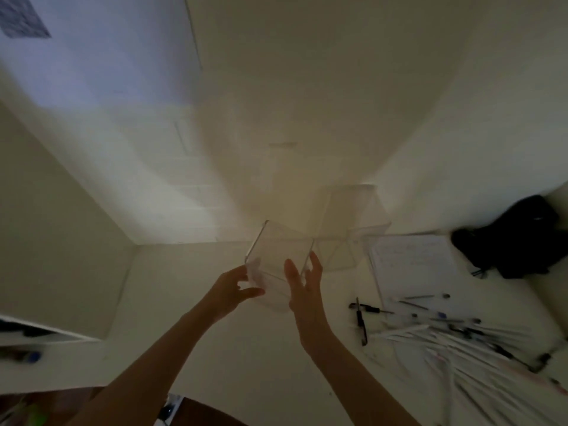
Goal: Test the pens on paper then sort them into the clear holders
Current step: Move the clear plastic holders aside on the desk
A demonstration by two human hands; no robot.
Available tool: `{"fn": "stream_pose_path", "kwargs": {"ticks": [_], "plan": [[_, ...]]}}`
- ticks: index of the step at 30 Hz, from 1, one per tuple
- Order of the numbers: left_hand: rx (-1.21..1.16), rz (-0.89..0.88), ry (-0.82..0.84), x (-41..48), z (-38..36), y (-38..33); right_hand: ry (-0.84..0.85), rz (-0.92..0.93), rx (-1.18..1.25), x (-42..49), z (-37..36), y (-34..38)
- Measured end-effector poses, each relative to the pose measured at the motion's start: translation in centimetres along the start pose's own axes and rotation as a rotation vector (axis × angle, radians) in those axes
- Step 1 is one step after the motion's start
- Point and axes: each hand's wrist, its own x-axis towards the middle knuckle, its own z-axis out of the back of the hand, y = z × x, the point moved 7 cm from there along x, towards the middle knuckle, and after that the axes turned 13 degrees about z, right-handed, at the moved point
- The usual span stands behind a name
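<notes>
A clear square holder (278, 256) stands on the white table near the back wall. My left hand (230, 289) grips its left side and my right hand (305, 287) presses its right side. A second clear holder (350, 229) stands just behind and to the right, empty as far as I can tell. A sheet of paper (408, 265) with faint scribbles lies to the right. A heap of pens (455, 330), mostly white-barrelled with dark caps, lies at the lower right, and two black pens (362, 318) lie beside it.
A black bag or cloth (516, 238) sits at the far right beyond the paper. The white wall rises right behind the holders. A shelf edge with a blue item (30, 355) shows at the far left. The picture is dim and blurred.
</notes>
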Motion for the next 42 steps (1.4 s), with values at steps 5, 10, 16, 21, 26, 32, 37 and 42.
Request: {"fn": "stream_pose_path", "kwargs": {"ticks": [5,10,16,21,26,32,37,42], "plan": [[0.075,-0.018,-0.012,0.6,0.8,0.0,0.020,-0.072,-0.087,0.9,-0.6,0.4],[0.122,0.095,-0.473,-3.7,1.2,0.8,0.097,-0.053,-0.181,3.9,1.8,2.0],[-0.074,0.013,-0.137,-4.2,-3.9,-2.6,0.077,-0.019,-0.216,4.1,2.4,1.2],[-0.083,-0.010,-0.066,0.8,-2.4,-2.8,-0.043,0.008,-0.247,4.8,2.5,1.1],[-0.081,-0.010,0.079,4.8,-1.6,-4.1,-0.087,0.034,-0.294,7.0,2.8,1.4],[-0.204,0.010,0.183,7.7,-1.9,-4.3,-0.244,0.052,-0.245,7.5,3.4,0.8],[-0.188,0.037,0.132,7.8,-2.5,-4.0,-0.256,0.064,-0.251,7.5,3.7,1.2],[0.072,0.122,-0.053,6.1,-3.4,-3.5,-0.161,-0.050,-0.244,5.5,4.5,0.0]]}}
